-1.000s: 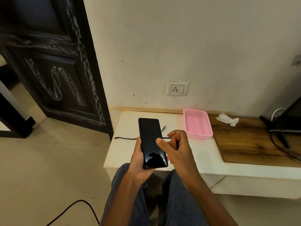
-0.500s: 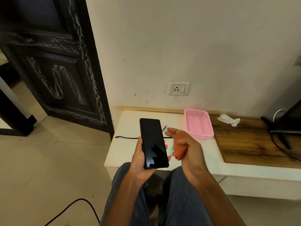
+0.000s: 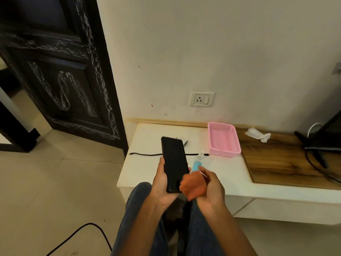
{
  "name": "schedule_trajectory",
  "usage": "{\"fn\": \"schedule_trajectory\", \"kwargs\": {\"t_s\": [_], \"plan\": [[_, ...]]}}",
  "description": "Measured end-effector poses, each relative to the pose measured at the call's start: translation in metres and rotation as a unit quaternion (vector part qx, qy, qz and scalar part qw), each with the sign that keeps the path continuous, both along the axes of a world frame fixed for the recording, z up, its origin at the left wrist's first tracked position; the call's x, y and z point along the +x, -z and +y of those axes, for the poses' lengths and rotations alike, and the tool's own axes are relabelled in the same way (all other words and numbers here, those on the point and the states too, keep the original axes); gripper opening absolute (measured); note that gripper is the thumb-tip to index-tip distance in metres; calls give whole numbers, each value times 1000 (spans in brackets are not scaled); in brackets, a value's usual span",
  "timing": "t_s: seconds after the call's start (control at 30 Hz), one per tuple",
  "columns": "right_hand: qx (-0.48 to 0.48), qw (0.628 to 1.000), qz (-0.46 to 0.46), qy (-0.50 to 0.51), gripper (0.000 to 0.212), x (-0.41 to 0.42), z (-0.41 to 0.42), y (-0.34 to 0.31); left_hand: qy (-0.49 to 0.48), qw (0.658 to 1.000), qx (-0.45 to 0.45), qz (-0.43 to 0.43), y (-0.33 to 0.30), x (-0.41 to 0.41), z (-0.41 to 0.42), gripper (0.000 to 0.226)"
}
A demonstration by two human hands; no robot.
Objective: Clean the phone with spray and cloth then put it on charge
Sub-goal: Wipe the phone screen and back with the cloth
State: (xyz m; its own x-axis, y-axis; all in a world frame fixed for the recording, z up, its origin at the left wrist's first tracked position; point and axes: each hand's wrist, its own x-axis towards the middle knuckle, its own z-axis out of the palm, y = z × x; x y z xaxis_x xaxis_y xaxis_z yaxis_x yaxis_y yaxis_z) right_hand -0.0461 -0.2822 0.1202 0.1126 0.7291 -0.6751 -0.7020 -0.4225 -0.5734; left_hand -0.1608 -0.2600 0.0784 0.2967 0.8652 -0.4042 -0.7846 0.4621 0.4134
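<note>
My left hand [image 3: 162, 183] holds a black phone [image 3: 174, 161] upright, its dark screen facing me, above the front edge of a low white table [image 3: 147, 167]. My right hand [image 3: 210, 189] grips a bunched orange cloth [image 3: 192, 184] that touches the phone's lower right corner. A small blue spray bottle [image 3: 197, 163] with a clear cap lies on the table just behind my right hand. A black charging cable [image 3: 145, 154] runs across the table behind the phone. A white wall socket [image 3: 202, 98] sits above the table.
A pink plastic basket [image 3: 224, 139] stands right of the cable. A crumpled white tissue [image 3: 258, 134] lies on the wooden top [image 3: 287, 163]. A dark device with cables [image 3: 321, 143] is at far right. A dark door [image 3: 60, 74] stands left, and a black cord [image 3: 83, 235] crosses the floor.
My right hand has brought the orange cloth down and left onto the phone's lower corner. The blue spray bottle now shows on the table. The phone stays in my left hand.
</note>
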Motion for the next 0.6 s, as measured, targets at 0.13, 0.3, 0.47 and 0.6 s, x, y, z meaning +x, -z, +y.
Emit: {"fn": "schedule_trajectory", "kwargs": {"t_s": [0.13, 0.3, 0.47, 0.6], "plan": [[-56, 996, 44, 46, 17, 11, 1, 4, -16, 999, -28, 10, 7, 1, -2, 64], [-69, 989, 132, 25, 37, 28, 8, -12, -34, 999, -4, 16, 5, -3, 3, 59], [-39, 989, 141, 25, 63, 39, 12, -26, -27, 999, 19, -11, 6, -6, 4, 58], [-78, 992, 97, 24, 65, 37, 6, -16, -26, 999, 21, -17, 8, -5, 3, 57]]}}
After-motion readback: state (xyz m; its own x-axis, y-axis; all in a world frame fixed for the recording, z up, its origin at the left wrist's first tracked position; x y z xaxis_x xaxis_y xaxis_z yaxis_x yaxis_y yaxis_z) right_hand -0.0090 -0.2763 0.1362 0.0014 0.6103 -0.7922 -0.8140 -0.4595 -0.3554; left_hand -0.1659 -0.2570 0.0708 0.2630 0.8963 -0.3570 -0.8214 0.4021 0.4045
